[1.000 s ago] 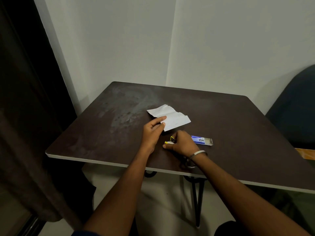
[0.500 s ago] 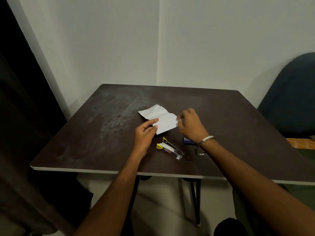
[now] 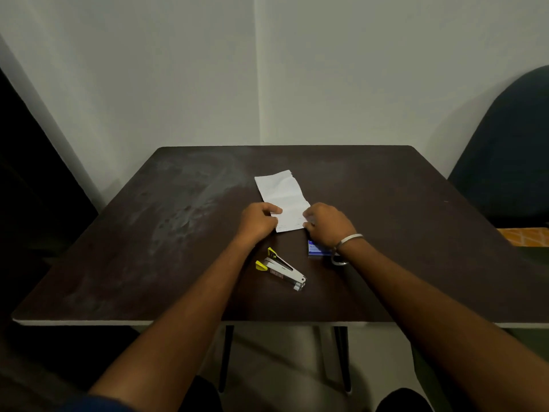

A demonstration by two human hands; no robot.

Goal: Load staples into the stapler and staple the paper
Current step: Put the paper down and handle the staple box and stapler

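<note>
A creased white paper [image 3: 282, 195] lies lengthwise on the dark table [image 3: 148, 239], pointing away from me. My left hand [image 3: 258, 221] pinches its near left edge and my right hand [image 3: 328, 224] pinches its near right edge. A small silver stapler [image 3: 282, 269] with yellow ends lies on the table just in front of my hands, untouched. A blue staple box [image 3: 315, 250] rests under my right wrist, partly hidden by it. A metal bangle [image 3: 350, 239] sits on that wrist.
White walls meet in a corner behind the table. A dark chair back [image 3: 508, 162] stands at the right, with an orange patterned edge [image 3: 525, 236] below it. A dark curtain [image 3: 32, 185] hangs at the left. Black table legs [image 3: 341, 358] show below the front edge.
My right hand left the stapler on the table and went to the paper. Both hands turned the paper from slanted to lengthwise.
</note>
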